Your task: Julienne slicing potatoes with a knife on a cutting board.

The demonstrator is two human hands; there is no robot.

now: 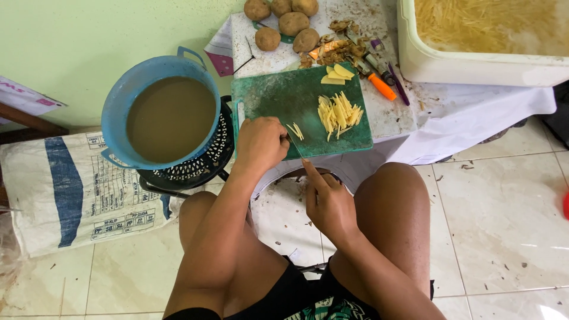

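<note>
We curl our left hand point(259, 142) closed over the last potato piece on the board point(278, 98), steadying it; our right hand point(328, 201) grips the knife point(294, 145), sticks point(339, 112) pushed aside

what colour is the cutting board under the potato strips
Dark green, with pale scuffing; the cutting board shows best in the head view, under the potato strips.

Green cutting board point(284, 101), flat on table edge, pale potato strips point(339, 114) (loosely piled), slices point(336, 74) at far edge
</note>
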